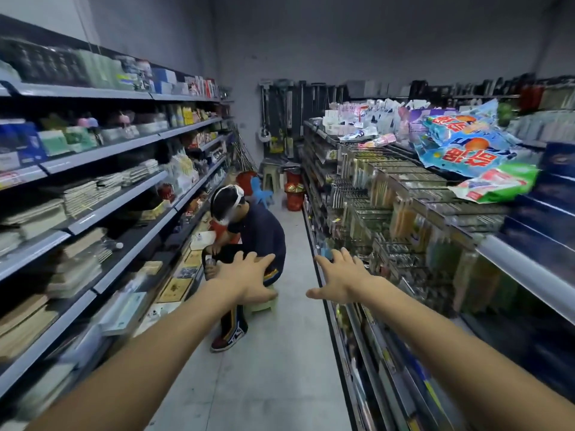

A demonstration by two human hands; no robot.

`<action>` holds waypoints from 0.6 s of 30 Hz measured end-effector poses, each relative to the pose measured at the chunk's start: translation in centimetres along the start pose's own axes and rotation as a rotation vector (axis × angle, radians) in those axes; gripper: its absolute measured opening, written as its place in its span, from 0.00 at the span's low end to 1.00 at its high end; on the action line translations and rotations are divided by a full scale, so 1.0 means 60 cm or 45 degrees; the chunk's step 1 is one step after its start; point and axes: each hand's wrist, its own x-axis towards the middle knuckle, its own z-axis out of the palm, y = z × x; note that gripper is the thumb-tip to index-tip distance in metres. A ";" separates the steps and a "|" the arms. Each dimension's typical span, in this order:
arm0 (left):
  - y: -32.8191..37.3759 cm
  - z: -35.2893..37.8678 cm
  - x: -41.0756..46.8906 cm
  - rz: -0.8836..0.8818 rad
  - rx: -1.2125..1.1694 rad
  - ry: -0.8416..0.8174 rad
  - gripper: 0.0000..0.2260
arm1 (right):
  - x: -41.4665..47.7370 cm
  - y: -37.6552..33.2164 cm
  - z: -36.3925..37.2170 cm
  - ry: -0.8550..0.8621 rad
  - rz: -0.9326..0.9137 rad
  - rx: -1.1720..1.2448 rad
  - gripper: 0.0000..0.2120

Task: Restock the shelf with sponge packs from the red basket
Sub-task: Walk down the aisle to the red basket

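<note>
Reaching down the aisle [280,353], left hand [249,276] and right hand [340,279] spread wide, fingers straight, holding nothing.

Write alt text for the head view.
Open and empty, the left hand and right hand reach forward down a shop aisle. Ahead, a person crouches on a low stool beside the stocked left shelves.

The person is showing only two bare arms. The left forearm [140,362] is running uncovered from the picture's lower edge up to the left hand [245,279]. The right forearm [451,362] is running just as uncovered up to the right hand [339,279]. Both wrists are showing bare, and the fingers [256,259] are looking long, slim and bare too.
</note>
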 end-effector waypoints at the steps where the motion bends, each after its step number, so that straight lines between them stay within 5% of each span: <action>1: -0.011 0.005 0.044 -0.002 0.005 0.000 0.42 | 0.046 0.008 0.001 -0.007 0.007 -0.015 0.48; 18: -0.170 0.041 0.699 0.072 0.010 -0.092 0.40 | 0.689 0.126 -0.028 -0.038 0.031 -0.075 0.45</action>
